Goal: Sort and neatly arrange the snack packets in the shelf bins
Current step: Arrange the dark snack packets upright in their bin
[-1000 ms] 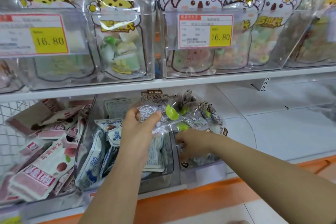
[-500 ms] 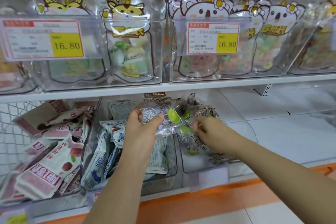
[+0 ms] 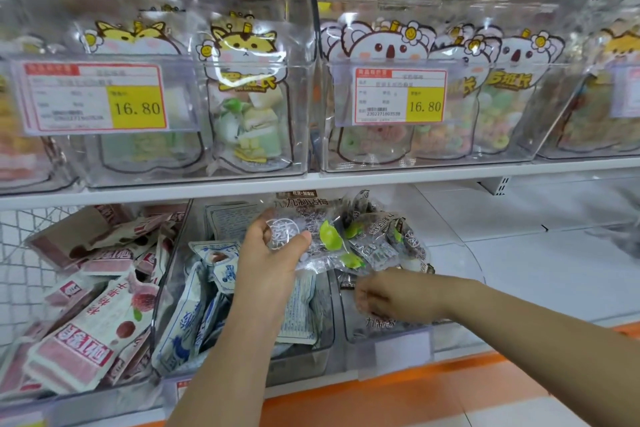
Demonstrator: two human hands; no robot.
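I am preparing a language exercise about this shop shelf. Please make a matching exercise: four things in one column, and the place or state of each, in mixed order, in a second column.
Column A
1. left hand
2. right hand
3. pink-and-white packets
4. blue-and-white packets

Column B
a. in the lower middle bin
b. grips a clear packet with green marks
c. in the lower left bin
d. low, at the lower right bin

Pairs: 1-b, 2-d, 3-c, 4-a
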